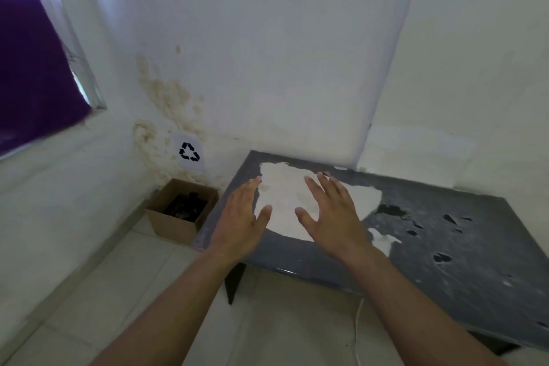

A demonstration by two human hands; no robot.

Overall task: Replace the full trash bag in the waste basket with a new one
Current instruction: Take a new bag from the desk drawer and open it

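Observation:
A brown cardboard box (173, 224) stands on the floor in the corner, left of the table, with a dark bag and dark contents (185, 205) inside. A recycling sign (189, 152) is stuck on the wall above it. My left hand (240, 217) and my right hand (332, 211) are stretched out flat, palms down, over the left end of the table. Their fingers are straight and spread, and they hold nothing. I cannot tell whether they touch the tabletop. No loose new bag is in view.
The grey table (445, 252) has a worn top with a large white peeled patch (285, 199) under my hands. A white panel (297, 53) leans on the wall behind it. A white cable (356, 330) hangs below the table's front edge. A window with a purple curtain (32, 68) is at the left.

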